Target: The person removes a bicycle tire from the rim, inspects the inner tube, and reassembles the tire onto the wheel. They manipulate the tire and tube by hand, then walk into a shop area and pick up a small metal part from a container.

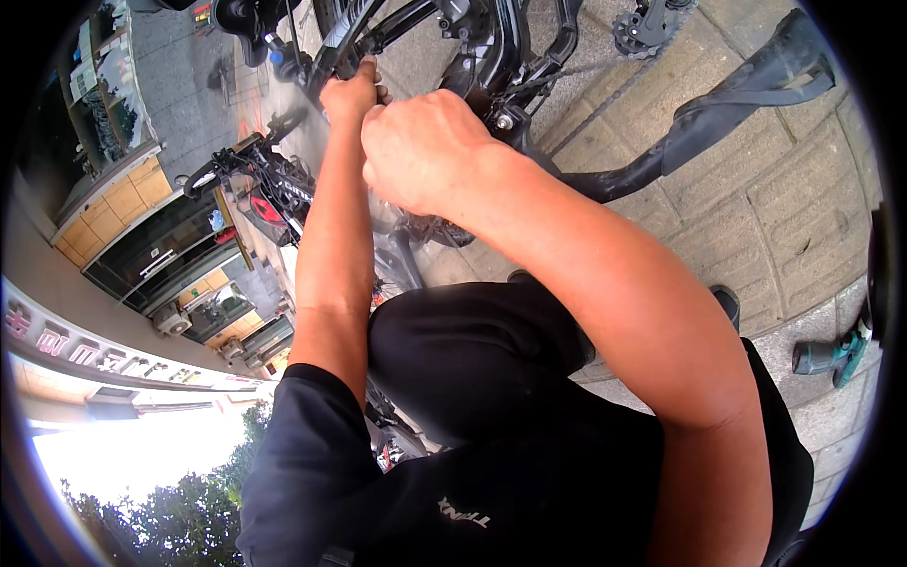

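— What have the hands got?
— The left hand (351, 93) is closed round a black tube of the bicycle frame (491, 57), far and a little left. The right hand (425, 151) is fisted just near of it; whatever it holds is hidden.
— What could go wrong?
— I'd judge knuckles could slip into the sprocket (642, 28), far right, if that fist jerks.
— Any containers?
— None visible. A teal power tool (831, 354) lies on the pavement (794, 217), right.

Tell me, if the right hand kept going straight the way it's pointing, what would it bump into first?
Probably the black bicycle frame. The right hand, closed in a fist, points up toward the frame tubes by a silver bolt. Depth is hard to judge; it may already touch them.
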Demonstrator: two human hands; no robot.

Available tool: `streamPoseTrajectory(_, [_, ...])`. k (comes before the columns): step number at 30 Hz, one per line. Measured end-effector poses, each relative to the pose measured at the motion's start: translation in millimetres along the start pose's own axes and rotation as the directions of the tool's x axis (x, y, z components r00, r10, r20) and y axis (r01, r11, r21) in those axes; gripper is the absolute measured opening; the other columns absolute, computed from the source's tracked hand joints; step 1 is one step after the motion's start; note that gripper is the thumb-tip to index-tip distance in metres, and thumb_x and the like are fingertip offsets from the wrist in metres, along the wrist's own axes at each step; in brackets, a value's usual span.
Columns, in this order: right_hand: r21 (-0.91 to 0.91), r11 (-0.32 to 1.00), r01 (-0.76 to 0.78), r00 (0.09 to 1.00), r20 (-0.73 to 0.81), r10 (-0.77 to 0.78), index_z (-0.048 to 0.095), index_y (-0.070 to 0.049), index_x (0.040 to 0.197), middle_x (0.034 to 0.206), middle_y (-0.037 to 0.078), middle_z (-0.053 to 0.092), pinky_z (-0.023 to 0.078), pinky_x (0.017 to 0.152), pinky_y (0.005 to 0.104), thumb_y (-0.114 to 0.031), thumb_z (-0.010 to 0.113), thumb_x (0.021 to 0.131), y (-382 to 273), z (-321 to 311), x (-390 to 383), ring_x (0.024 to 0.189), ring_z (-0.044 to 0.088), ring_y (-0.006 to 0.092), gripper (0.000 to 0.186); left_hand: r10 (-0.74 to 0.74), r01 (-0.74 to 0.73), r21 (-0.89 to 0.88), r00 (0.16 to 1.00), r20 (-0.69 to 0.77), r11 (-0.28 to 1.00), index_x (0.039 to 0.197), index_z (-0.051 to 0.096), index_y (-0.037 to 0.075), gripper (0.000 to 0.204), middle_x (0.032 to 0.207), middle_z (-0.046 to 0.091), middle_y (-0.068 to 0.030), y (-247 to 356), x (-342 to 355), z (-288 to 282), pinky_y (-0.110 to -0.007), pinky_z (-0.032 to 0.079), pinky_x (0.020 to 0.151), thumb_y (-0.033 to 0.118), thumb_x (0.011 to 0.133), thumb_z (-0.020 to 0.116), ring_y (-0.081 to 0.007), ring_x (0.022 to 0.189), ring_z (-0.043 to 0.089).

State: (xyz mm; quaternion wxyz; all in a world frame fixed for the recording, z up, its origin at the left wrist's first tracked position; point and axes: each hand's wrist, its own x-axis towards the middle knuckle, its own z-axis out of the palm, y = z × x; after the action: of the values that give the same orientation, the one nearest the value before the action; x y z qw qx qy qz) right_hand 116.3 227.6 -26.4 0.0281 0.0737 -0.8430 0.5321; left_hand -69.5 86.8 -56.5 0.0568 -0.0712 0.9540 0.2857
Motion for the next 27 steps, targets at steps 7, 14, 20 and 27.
streamPoseTrajectory(7, [0.024, 1.000, -0.016, 0.999, 0.030, 0.015, 0.068, 0.004, 0.095, 0.087, 0.021, 0.075, 0.058, 0.080, 0.0448, -0.017, 0.058, 0.087, -0.9, -4.3, -0.3, 0.083, 0.075, 0.0333, 0.024, 0.016, -0.016, -0.026, 1.000, 0.003, 1.000, 0.092, 0.062, -0.004, 0.025, 0.074, 0.067, -0.0107, -1.4, 0.6, 1.9, -0.036, 0.054, 0.045, 0.017, 0.092, 0.075, -0.0202, 0.052, 0.064])
streamPoseTrajectory(14, [0.039, 0.999, -0.016, 1.000, -0.021, 0.016, 0.068, 0.004, 0.093, 0.087, 0.022, 0.075, 0.058, 0.081, 0.0443, -0.015, 0.057, 0.085, 0.0, -1.3, 0.1, 0.084, 0.075, 0.0339, 0.023, -0.017, 0.017, -0.003, 1.000, 0.012, 1.000, 0.091, 0.063, -0.004, 0.023, 0.074, 0.067, -0.0104, 3.2, -3.2, 1.4, -0.037, 0.054, 0.046, 0.016, 0.092, 0.074, -0.0202, 0.053, 0.064])
streamPoseTrajectory(20, [0.047, 0.998, -0.035, 0.999, -0.036, 0.036, 0.068, 0.004, 0.093, 0.088, 0.022, 0.075, 0.058, 0.081, 0.0442, -0.014, 0.057, 0.084, -0.9, -1.1, 0.2, 0.085, 0.076, 0.0340, 0.023, -0.022, 0.022, -0.004, 1.000, -0.004, 1.000, 0.091, 0.064, -0.003, 0.022, 0.074, 0.067, -0.0101, 1.9, -2.7, 1.3, -0.037, 0.054, 0.046, 0.016, 0.093, 0.074, -0.0199, 0.053, 0.064])
streamPoseTrajectory(27, [0.036, 0.999, -0.031, 0.999, -0.018, 0.032, 0.068, 0.005, 0.095, 0.088, 0.023, 0.075, 0.058, 0.081, 0.0445, -0.014, 0.056, 0.085, -0.4, -2.2, 0.3, 0.085, 0.076, 0.0339, 0.024, -0.015, 0.015, 0.009, 1.000, 0.010, 1.000, 0.093, 0.063, -0.005, 0.024, 0.076, 0.068, -0.0105, -0.3, 1.2, 1.2, -0.038, 0.056, 0.047, 0.016, 0.093, 0.075, -0.0208, 0.054, 0.065])
